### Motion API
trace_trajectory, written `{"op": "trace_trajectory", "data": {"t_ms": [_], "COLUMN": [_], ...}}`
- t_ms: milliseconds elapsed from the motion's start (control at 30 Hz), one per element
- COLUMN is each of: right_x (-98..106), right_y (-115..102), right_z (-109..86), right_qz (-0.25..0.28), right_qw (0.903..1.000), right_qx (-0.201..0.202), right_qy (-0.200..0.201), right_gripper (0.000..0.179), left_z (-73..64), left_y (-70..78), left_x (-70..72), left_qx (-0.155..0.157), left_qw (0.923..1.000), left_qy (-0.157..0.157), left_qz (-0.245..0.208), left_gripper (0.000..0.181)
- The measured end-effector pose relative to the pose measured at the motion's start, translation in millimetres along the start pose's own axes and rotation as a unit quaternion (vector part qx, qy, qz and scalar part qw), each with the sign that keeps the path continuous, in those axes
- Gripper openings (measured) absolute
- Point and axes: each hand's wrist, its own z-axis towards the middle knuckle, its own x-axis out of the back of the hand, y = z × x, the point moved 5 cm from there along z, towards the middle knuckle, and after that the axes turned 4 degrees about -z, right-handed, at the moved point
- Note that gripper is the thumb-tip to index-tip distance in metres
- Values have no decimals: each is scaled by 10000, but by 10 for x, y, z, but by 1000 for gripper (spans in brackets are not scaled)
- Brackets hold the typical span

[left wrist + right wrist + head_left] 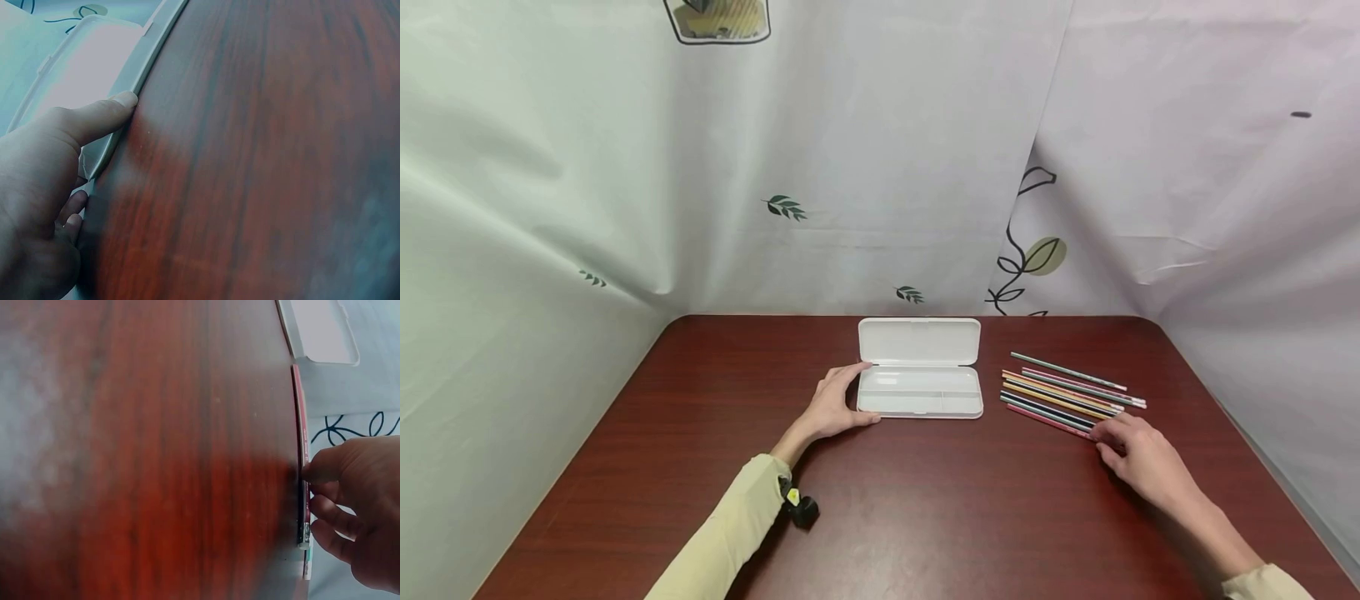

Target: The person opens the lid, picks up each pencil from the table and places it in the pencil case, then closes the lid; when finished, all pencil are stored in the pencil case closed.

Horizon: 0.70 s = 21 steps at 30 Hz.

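Red pencil (1048, 422): To my eye it wanted a light pinch near its end and a small roll clear of its neighbours, so that none rose with it.
Other pencils (1060, 400): These lay side by side on its far side, toward the bench's (940, 500) far right corner.
White pencil case (898, 403): It stood open by the far edge, midway between the corners, its lid (919, 342) raised behind.
Left hand (833, 406): The thumb lay on the case's near wall, the forefinger at the hinge corner, gripping the left end; a sound brace, I thought.
Right hand (1138, 454): Palm down, it had bent fingers at the red pencil's right end; I couldn't tell whether they pinched it.
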Motion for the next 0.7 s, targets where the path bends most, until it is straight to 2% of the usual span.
{"op": "trace_trajectory", "data": {"t_ms": [300,567,700], "right_x": [14,-17,-6], "right_y": [-8,-6,-28], "right_z": [33,41,55], "right_qz": [-143,-200,-149], "right_qw": [9992,9984,9983], "right_qx": [349,496,540], "right_qy": [94,-166,-151], "right_gripper": [33,30,29], "left_z": [-1,-4,-8], "left_y": [7,4,9], "left_x": [-2,2,5], "left_qx": [-16,-6,-11], "left_qw": [10000,10000,10000], "left_qy": [23,12,-15], "left_qz": [29,67,78], "left_gripper": [87,87,86]}}
